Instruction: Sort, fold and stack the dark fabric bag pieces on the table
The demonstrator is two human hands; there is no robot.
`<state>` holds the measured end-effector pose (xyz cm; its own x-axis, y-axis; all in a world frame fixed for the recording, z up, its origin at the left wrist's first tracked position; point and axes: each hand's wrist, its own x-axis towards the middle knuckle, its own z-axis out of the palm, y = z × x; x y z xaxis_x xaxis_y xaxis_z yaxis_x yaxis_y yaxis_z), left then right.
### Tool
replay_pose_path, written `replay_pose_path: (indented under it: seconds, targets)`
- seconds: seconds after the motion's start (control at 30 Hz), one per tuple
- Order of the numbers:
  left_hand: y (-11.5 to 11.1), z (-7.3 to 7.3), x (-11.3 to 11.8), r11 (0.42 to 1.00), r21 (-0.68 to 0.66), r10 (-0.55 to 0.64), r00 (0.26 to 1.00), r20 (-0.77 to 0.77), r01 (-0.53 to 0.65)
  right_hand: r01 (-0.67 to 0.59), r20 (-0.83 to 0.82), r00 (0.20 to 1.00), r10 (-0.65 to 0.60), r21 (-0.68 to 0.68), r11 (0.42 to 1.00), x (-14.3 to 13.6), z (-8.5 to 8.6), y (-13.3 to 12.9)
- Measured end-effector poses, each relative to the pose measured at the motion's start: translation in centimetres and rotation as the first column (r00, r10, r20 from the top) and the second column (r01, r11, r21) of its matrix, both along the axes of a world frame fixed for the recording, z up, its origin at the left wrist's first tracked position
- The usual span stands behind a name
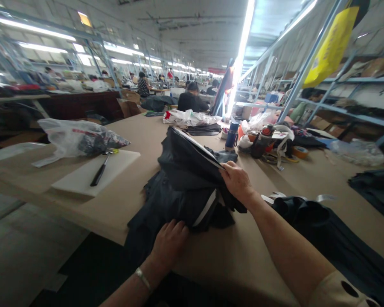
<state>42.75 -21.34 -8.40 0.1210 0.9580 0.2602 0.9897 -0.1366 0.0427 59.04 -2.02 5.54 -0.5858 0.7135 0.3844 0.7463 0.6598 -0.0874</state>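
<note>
Dark fabric pieces (182, 187) lie in a loose heap at the front edge of the table, one part lifted and folded over. My right hand (237, 181) pinches the raised edge of this cloth, where a pale strip runs along it. Lower down, my left hand (171, 241) rests on the near side of the heap, its fingers bent over the cloth; whether they grip it is unclear. A second light strip (206, 208) shows on the fabric between the hands. Part of the cloth hangs over the table's edge.
On the brown table (128, 132), a white board (118, 168) with a black-handled tool (100, 172) and a plastic bag (80, 138) are at left. A blue bottle (232, 134) and clutter stand behind. More dark cloth (326, 226) lies at right. People sit farther back.
</note>
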Motion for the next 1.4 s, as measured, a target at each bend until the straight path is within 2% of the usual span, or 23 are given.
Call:
replay_pose_path:
  seconds: [0.1, 0.2, 0.27, 0.3, 0.33, 0.37, 0.4, 0.43, 0.5, 0.53, 0.57, 0.6, 0.67, 0.77, 0.9, 0.97, 1.03, 1.1, 1.13, 1.17, 1.23, 1.3, 1.4]
  targets:
    - [1.4, 1.2, 1.1, 0.991, -0.107, 0.087, 0.995, 0.052, -0.081, -0.080, -0.012, 0.997, 0.080, -0.001, 0.997, 0.8, -1.3, -2.3]
    - [0.6, 2.9, 1.9, 0.983, -0.177, 0.068, 0.988, 0.142, -0.042, -0.125, 0.028, 0.991, 0.129, -0.114, 0.986, 1.2, -4.1, -5.4]
    - [-0.4, 3.6, 1.9, 0.985, -0.172, 0.074, 0.944, 0.322, -0.019, -0.112, 0.018, 0.993, 0.120, -0.239, 0.965, 1.4, -6.0, -7.4]
    - [-0.8, 3.9, 1.7, 0.986, -0.162, 0.103, 0.889, 0.445, -0.033, -0.107, -0.011, 0.994, 0.109, -0.312, 0.944, 1.4, -6.8, -8.2]
    - [-1.0, 4.0, 1.5, 0.984, -0.166, 0.148, 0.803, 0.578, -0.062, -0.111, -0.056, 0.994, 0.096, -0.386, 0.916, 1.5, -7.5, -8.8]
    - [-1.0, 4.1, 1.1, 0.976, -0.194, 0.208, 0.679, 0.704, -0.097, -0.124, -0.110, 0.990, 0.083, -0.450, 0.884, 1.5, -8.0, -9.2]
    - [-0.9, 4.1, 0.8, 0.960, -0.249, 0.280, 0.516, 0.809, -0.129, -0.141, -0.160, 0.985, 0.069, -0.497, 0.856, 1.5, -8.5, -9.5]
    - [-0.7, 4.0, 0.6, 0.938, -0.318, 0.347, 0.323, 0.880, -0.141, -0.154, -0.195, 0.979, 0.058, -0.525, 0.837, 1.5, -8.7, -9.6]
    - [-0.2, 4.0, 0.4, 0.899, -0.423, 0.418, -0.067, 0.906, -0.111, -0.179, -0.239, 0.969, 0.056, -0.536, 0.825, 1.6, -8.8, -9.4]
    - [0.0, 4.0, 0.5, 0.891, -0.443, 0.414, -0.223, 0.883, -0.097, -0.190, -0.274, 0.961, 0.044, -0.532, 0.825, 1.6, -8.7, -9.2]
    - [0.1, 4.1, 0.7, 0.888, -0.449, 0.394, -0.341, 0.854, -0.101, -0.200, -0.327, 0.945, 0.018, -0.533, 0.822, 1.6, -8.4, -8.9]
    - [0.1, 4.2, 1.0, 0.886, -0.450, 0.365, -0.423, 0.829, -0.117, -0.214, -0.397, 0.917, -0.023, -0.542, 0.813, 1.7, -8.0, -8.7]
    - [-0.1, 4.5, 1.6, 0.879, -0.451, 0.315, -0.520, 0.794, -0.156, -0.254, -0.532, 0.838, -0.124, -0.580, 0.774, 1.9, -7.2, -8.5]
    - [-0.4, 5.0, 2.2, 0.867, -0.463, 0.292, -0.563, 0.773, -0.187, -0.335, -0.628, 0.749, -0.212, -0.635, 0.696, 2.2, -6.3, -8.7]
    - [-0.6, 5.1, 2.2, 0.842, -0.471, 0.305, -0.489, 0.817, -0.263, -0.403, -0.710, 0.619, -0.335, -0.654, 0.640, 2.3, -6.4, -9.6]
    - [-0.6, 5.0, 1.8, 0.817, -0.498, 0.327, -0.477, 0.816, -0.292, -0.433, -0.721, 0.564, -0.402, -0.673, 0.600, 2.4, -6.9, -10.0]
    - [-0.4, 4.9, 1.4, 0.814, -0.527, 0.358, -0.505, 0.786, -0.243, -0.469, -0.707, 0.564, -0.426, -0.699, 0.540, 2.6, -7.4, -10.6]
    - [0.0, 5.1, 1.1, 0.844, -0.515, 0.355, -0.564, 0.746, -0.149, -0.485, -0.679, 0.634, -0.370, -0.722, 0.493, 2.8, -7.9, -11.3]
    - [0.3, 5.3, 1.0, 0.863, -0.494, 0.340, -0.596, 0.728, -0.110, -0.470, -0.659, 0.688, -0.305, -0.724, 0.504, 2.9, -8.1, -11.5]
    - [0.6, 5.6, 1.0, 0.878, -0.471, 0.323, -0.620, 0.715, -0.087, -0.441, -0.630, 0.743, -0.226, -0.715, 0.543, 2.9, -8.2, -11.7]
    - [1.5, 6.4, 1.3, 0.903, -0.424, 0.298, -0.615, 0.730, -0.066, -0.368, -0.550, 0.832, -0.078, -0.650, 0.665, 2.7, -8.1, -11.9]
    - [2.2, 7.1, 2.1, 0.935, -0.352, 0.280, -0.538, 0.795, -0.034, -0.300, -0.463, 0.887, -0.002, -0.579, 0.758, 2.2, -7.6, -11.9]
    - [2.8, 7.6, 3.8, 0.974, -0.224, 0.194, -0.409, 0.891, -0.025, -0.275, -0.409, 0.911, 0.050, -0.516, 0.811, 1.5, -6.6, -11.5]
